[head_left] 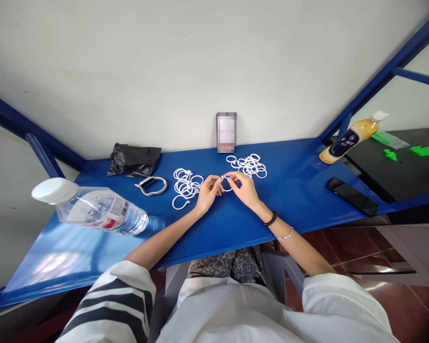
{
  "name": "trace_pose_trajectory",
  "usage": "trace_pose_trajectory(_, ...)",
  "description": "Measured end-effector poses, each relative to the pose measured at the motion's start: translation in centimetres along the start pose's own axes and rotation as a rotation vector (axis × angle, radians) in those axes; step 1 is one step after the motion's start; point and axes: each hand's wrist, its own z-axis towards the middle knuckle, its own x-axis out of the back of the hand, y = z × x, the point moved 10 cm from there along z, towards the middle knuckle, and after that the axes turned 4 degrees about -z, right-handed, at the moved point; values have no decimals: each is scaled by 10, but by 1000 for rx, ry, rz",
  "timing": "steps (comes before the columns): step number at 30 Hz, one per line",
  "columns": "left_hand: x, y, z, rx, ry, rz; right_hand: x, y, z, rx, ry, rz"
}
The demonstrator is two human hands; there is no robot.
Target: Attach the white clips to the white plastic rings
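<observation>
My left hand (208,193) and my right hand (246,188) meet over the middle of the blue table (293,190), and both pinch one white plastic ring (226,183) between their fingertips. A pile of white rings (186,187) lies just left of my left hand. A second pile of white rings (247,165) lies behind my right hand, close to the wall. My right wrist carries a dark bead bracelet and a silver bangle.
A clear water bottle (93,209) stands at the left. A smartwatch (150,185) and a black plastic bag (134,160) lie at the back left. A card (226,132) leans on the wall. A black phone (352,196) and a yellow drink bottle (352,136) are at the right.
</observation>
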Motion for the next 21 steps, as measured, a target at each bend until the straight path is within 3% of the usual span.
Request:
trace_pose_trajectory(10, -4, 5, -3, -21, -25, 21, 5, 5, -1, -65, 37, -2)
trace_pose_trajectory(21, 5, 0, -2, -49, 20, 44, 2, 0, 0, 8, 2, 49)
